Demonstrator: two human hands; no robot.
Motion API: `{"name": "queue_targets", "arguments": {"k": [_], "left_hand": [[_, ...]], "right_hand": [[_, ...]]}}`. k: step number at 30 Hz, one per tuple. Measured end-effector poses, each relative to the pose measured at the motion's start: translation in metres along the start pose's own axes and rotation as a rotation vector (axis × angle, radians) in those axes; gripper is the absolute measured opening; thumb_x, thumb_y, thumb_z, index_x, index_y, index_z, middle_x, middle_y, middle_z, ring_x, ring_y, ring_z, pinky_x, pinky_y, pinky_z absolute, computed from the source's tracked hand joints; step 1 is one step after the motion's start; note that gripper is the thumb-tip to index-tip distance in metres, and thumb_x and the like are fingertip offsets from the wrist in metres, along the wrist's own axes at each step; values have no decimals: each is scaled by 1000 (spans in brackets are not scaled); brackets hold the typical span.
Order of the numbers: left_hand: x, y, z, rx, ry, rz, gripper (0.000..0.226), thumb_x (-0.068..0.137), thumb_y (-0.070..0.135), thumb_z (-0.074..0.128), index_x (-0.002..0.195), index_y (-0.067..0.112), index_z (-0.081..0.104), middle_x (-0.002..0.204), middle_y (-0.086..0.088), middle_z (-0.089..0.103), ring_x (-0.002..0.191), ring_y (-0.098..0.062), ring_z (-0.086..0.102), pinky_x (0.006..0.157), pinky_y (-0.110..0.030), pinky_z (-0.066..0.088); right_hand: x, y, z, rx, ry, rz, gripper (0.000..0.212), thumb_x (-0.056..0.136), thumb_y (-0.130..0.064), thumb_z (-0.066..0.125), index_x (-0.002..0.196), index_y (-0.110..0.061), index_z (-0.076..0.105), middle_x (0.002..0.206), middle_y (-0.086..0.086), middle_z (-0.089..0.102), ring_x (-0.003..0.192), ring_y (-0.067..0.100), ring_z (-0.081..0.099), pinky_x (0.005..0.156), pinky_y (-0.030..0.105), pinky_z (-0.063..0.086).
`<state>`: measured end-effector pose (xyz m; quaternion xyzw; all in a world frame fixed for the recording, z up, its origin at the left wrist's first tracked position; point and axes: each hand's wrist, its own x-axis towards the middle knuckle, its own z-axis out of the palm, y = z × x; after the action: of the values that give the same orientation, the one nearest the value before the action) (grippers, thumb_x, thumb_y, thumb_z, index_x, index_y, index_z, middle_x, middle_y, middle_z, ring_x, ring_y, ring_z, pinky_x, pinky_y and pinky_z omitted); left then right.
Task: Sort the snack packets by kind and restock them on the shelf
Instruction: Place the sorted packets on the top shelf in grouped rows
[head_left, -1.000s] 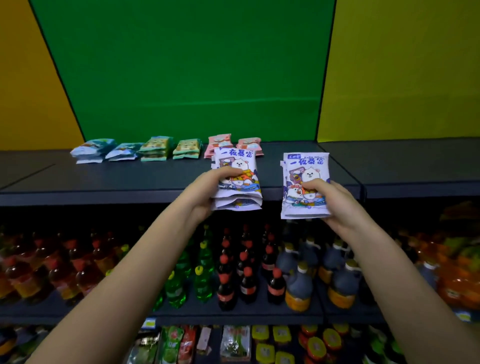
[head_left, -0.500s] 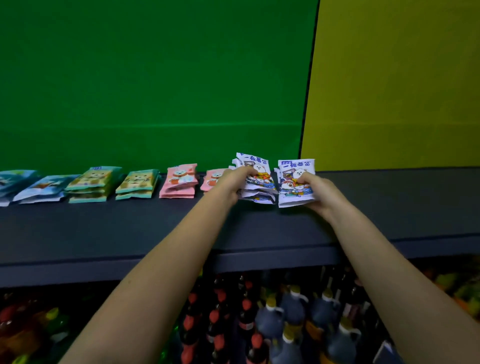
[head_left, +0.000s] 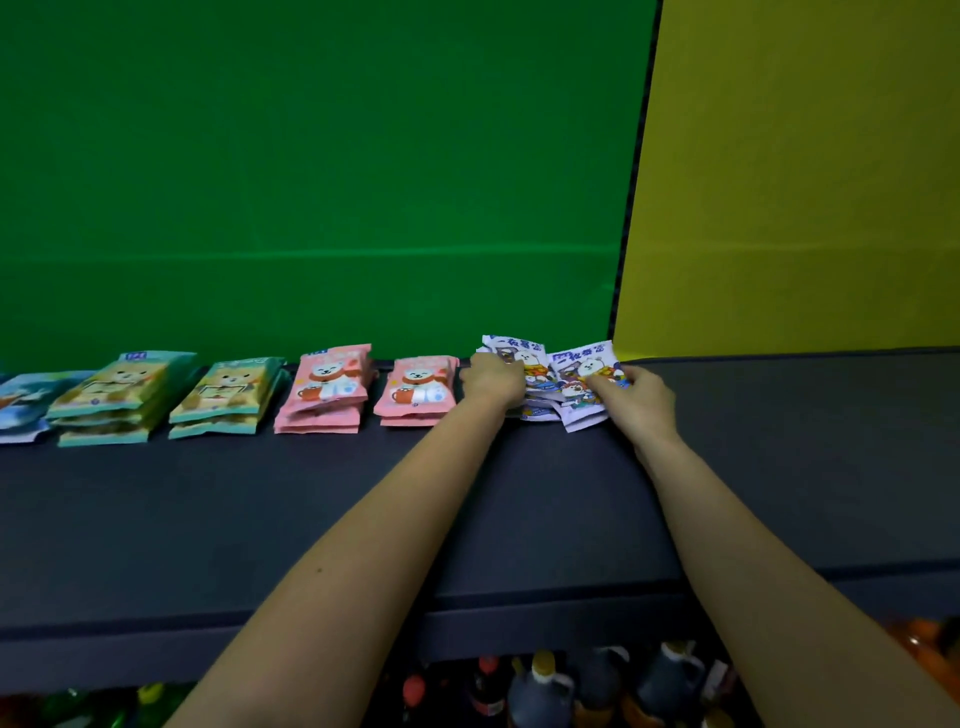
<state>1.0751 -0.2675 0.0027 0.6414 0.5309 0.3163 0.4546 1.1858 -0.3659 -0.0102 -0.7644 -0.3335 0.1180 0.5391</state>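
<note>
Across the middle of the frame, the dark shelf (head_left: 260, 519) carries a sorted row: green packets (head_left: 223, 387), then pink packets (head_left: 322, 387). At centre right, closing that row, the left white stack (head_left: 530, 364) and right white stack (head_left: 582, 371) appear to rest on the shelf, touching each other. Recommended: square each stack and align it with the pink neighbours before release (both sit fanned). The left hand (head_left: 491, 382) curls over its stack. The right hand (head_left: 641, 397) pinches its stack's lower corner. Both forearms are extended.
</note>
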Motion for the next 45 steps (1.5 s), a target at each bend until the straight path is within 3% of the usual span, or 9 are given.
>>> {"name": "queue_targets", "arguments": {"k": [3,7,10,13,18,24,31,39,45], "left_hand": [[-15,8,-3,230,62,118,43,95,20,46,128,-6,40,133,-23,47,122,-36,47,99,-37,39],[-28,12,-12,427,126,328,40,91,7,49,127,-5,39,136,-21,40,127,-33,38,103,-36,31],[-46,7,-43,486,171,557,35,88,9,49,123,2,51,129,-16,52,120,-31,47,97,-35,37],[-65,-10,-97,615,263,659,23,88,17,50,105,11,65,112,-8,65,106,-28,58,82,-33,44],[-95,-60,-204,773,406,563,21,89,25,51,98,15,68,103,-8,70,98,-31,62,72,-35,44],[-127,-124,-308,787,528,403,19,90,25,52,97,15,66,101,-6,69,95,-31,61,70,-34,42],[-144,-180,-413,768,608,315,18,89,25,52,94,16,67,98,-8,69,93,-32,60,72,-35,44],[-139,-227,-544,751,617,289,17,88,27,54,93,18,67,98,-11,69,94,-35,60,75,-37,46],[-106,-242,-585,699,560,300,21,90,31,53,96,15,66,100,-8,67,96,-33,58,75,-35,43]], "right_hand": [[-1,2,-1,-184,10,-50,50,88,-35,58,126,-3,55,129,19,57,121,36,48,96,38,40],[-3,5,-2,-382,68,-195,52,90,-38,54,131,-7,50,135,14,51,124,35,43,99,42,35],[-10,-3,-6,-344,106,-347,39,90,-24,54,125,-7,54,128,16,53,120,33,44,97,39,36],[-29,-20,-5,-335,99,-514,33,88,-15,54,121,-9,59,124,12,57,117,31,48,93,38,39],[-84,-81,35,-375,-221,-692,28,86,-21,58,113,-16,64,114,4,65,104,24,59,91,36,46],[-161,-137,98,-349,-387,-787,21,84,-27,58,103,-26,67,101,-7,70,97,18,62,89,36,49],[-230,-190,186,-420,-467,-837,21,85,-29,54,101,-29,67,98,-8,68,98,18,61,86,31,49],[-303,-247,313,-436,-511,-730,20,86,-23,52,97,-26,68,101,-4,69,97,22,61,85,34,51],[-319,-258,369,-429,-492,-615,22,87,-16,51,101,-18,68,102,0,69,97,23,61,89,33,49]]}}
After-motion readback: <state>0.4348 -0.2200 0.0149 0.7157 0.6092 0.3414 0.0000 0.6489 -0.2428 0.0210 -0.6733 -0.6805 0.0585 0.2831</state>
